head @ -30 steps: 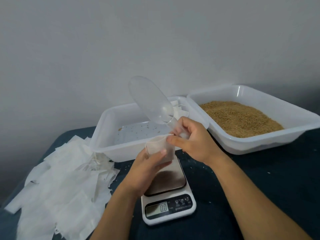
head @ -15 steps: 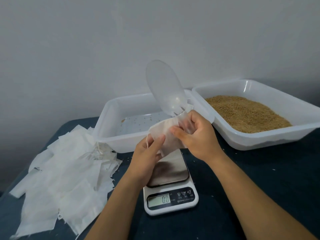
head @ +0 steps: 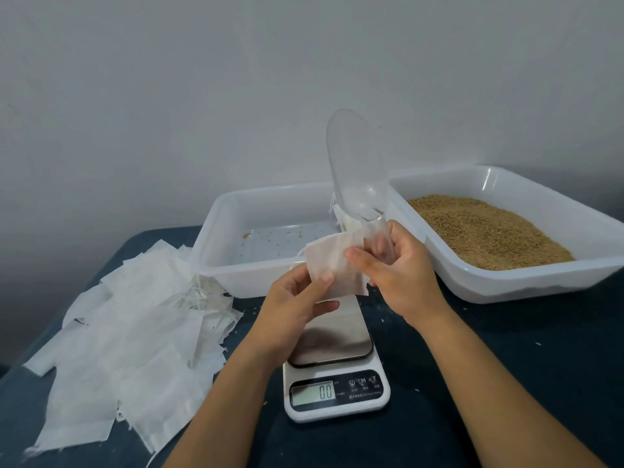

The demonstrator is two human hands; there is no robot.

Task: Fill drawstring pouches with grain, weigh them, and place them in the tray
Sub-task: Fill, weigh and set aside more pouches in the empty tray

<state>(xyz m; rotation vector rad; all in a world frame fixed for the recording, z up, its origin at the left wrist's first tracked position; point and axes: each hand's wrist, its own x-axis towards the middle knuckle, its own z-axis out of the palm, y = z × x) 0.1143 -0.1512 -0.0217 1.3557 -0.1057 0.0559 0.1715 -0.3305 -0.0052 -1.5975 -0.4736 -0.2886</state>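
A small white drawstring pouch (head: 332, 265) hangs flat above the scale (head: 336, 376), whose display reads 0.0. My left hand (head: 297, 309) pinches its lower left part with the thumb on top. My right hand (head: 401, 271) grips the handle of a clear plastic scoop (head: 354, 170), bowl pointing up and empty, while its thumb pinches the pouch's right edge. Brown grain (head: 486, 228) fills the white tray (head: 540, 282) at the right. The other white tray (head: 219, 231), in the middle, holds a few loose grains and some white pouches at its back right corner.
A heap of flat empty white pouches (head: 128, 332) lies at the left on the dark blue table (head: 506, 383). A plain grey wall rises close behind the trays. Scattered grains dot the table near the scale.
The scoop has swung from leaning left to nearly upright. The pouch has turned from upright to flat and spread between both hands. The view has shifted.
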